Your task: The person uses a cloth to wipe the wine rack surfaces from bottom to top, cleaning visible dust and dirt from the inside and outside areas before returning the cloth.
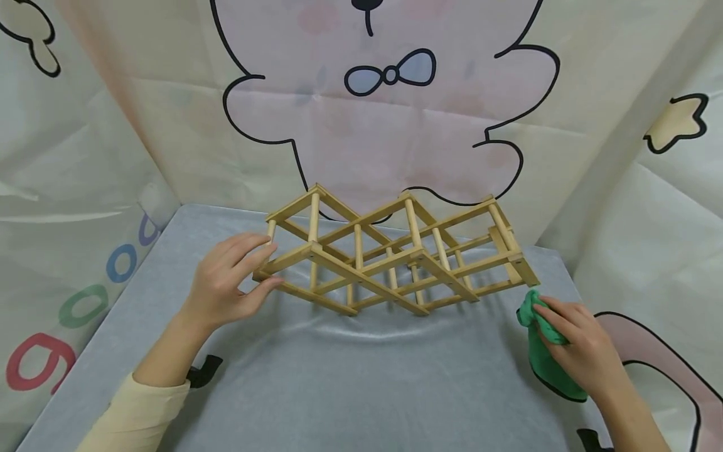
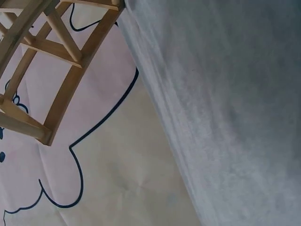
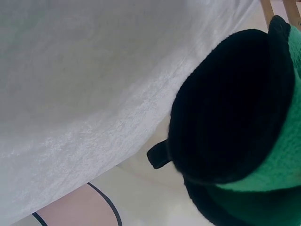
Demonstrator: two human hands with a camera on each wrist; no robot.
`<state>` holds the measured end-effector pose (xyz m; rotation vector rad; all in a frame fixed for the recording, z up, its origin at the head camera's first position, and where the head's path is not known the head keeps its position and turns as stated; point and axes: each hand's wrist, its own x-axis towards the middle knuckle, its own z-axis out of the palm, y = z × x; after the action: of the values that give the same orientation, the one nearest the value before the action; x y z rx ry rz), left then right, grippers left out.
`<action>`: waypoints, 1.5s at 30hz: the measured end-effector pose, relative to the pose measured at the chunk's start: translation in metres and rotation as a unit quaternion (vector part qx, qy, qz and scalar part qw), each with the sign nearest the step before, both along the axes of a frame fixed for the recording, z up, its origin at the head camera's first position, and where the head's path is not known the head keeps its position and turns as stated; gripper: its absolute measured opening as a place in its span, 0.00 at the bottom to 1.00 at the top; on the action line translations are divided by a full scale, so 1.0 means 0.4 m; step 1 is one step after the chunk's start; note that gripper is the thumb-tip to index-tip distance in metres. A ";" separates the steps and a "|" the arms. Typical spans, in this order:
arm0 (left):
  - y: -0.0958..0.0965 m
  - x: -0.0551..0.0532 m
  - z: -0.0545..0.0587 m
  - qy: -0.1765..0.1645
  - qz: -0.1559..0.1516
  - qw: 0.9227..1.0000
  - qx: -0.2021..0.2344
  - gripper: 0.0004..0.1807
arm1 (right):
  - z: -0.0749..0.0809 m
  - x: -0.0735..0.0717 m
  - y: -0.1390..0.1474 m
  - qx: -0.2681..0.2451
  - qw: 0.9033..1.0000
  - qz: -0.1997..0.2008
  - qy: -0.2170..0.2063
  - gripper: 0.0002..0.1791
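Observation:
An expandable wooden lattice rack [image 1: 373, 283], made of crossed slats joined by round dowels, stretches across the back half of the table. My left hand [image 1: 226, 279] grips its left end, fingers at the upper side and thumb at the lower slat. Part of the rack [image 2: 70, 92] shows at the upper left of the left wrist view, where the hand is out of frame. A green cloth [image 1: 550, 367] with black edging hangs bunched from the fingers of my right hand [image 1: 587, 345], just below the rack's right end. The right wrist view shows the cloth's [image 3: 263, 169] dark side and a small loop.
A grey-blue cloth covers the table [image 1: 361, 383]. Printed fabric walls [image 1: 186, 125] enclose it at the back and both sides. One black strap [image 1: 204, 371] lies by the left sleeve, another black piece [image 1: 592, 439] at the lower right edge.

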<state>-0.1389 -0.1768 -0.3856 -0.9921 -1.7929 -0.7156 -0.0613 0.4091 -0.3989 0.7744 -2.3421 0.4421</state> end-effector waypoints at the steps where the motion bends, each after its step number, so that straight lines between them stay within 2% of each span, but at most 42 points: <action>1: -0.004 0.001 -0.006 -0.005 0.002 1.000 0.002 0.24 | 0.002 0.001 -0.003 0.002 1.000 0.004 0.000 0.36; 6: -0.020 0.006 -0.030 -0.033 0.000 0.999 0.006 0.22 | 0.009 0.012 -0.022 0.021 1.000 0.005 -0.017 0.36; 10: -0.021 0.006 -0.042 -0.035 -0.005 0.999 0.020 0.21 | 0.004 0.012 -0.032 0.022 1.000 0.018 0.000 0.36; 18: -0.021 0.009 -0.054 -0.037 -0.005 0.999 0.016 0.19 | -0.004 0.005 -0.074 0.002 0.997 0.066 0.042 0.33; 27: -0.019 0.016 -0.065 -0.055 -0.018 0.998 0.031 0.20 | -0.012 0.001 -0.129 0.033 0.994 0.090 0.052 0.26; 32: -0.017 0.018 -0.067 -0.056 -0.019 0.998 0.033 0.20 | -0.023 -0.008 -0.160 0.053 0.991 0.108 0.062 0.26; 45: -0.007 0.021 -0.063 -0.013 -0.025 0.998 0.047 0.18 | -0.052 -0.038 -0.234 0.096 0.980 0.167 0.053 0.26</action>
<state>-0.1306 -0.1797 -0.4107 -0.9711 -1.7458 -0.8401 -0.0763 0.3154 -0.4196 1.2609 -2.1814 0.3077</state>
